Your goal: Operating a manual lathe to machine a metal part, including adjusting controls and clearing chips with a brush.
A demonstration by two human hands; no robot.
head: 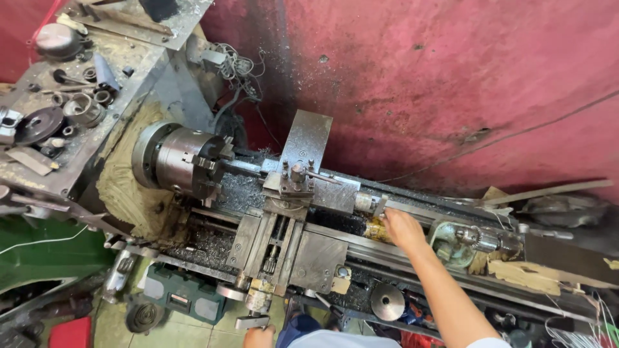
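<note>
My left hand is cut off by the bottom edge; my right hand hides part of the yellow-handled brush.

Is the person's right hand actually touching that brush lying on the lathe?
Touching. In the head view the right hand lies over the yellowish handle end of the black-bristled brush on the lathe bed, fingers closed on it with no gap.

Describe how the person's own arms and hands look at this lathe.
Both hands are bare, no gloves. The right hand shows no ring or watch, and its forearm is uncovered up to a short pale sleeve at the frame's bottom edge. Only part of the left hand shows, too little to tell more.
</note>
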